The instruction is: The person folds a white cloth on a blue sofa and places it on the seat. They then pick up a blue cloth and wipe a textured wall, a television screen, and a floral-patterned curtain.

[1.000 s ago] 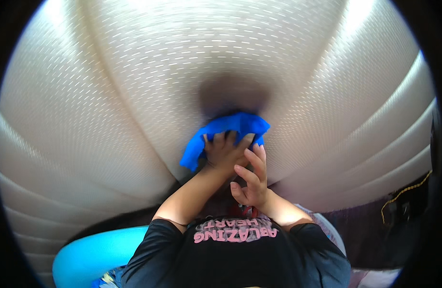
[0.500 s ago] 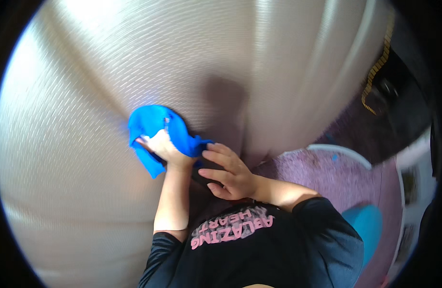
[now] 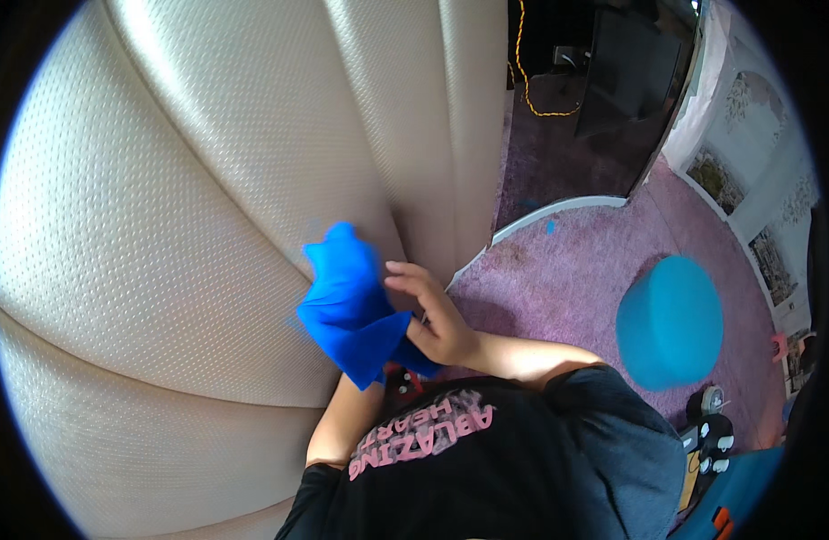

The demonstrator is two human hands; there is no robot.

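Note:
A bright blue cloth lies bunched and draped over my left hand, hiding its fingers; only the wrist and forearm show below it. The cloth is carried on that hand, in front of a padded beige panel with stitched seams. My right hand is at the cloth's right side. Its upper fingers are stretched out and apart, past the cloth's edge, while the lower part of the hand meets a fold of the cloth. A small red and dark thing, partly covered, shows beneath the cloth.
On the right, a purple carpet bears a round teal pouf. Behind it stands a dark glossy panel with a yellow cord. Small items sit on a dark stand at the lower right.
The view has swung right, bringing more carpet and the pouf in. My left hand, earlier visible pressing the cloth on the beige panel, is now covered by the bunched cloth, closer to my right hand.

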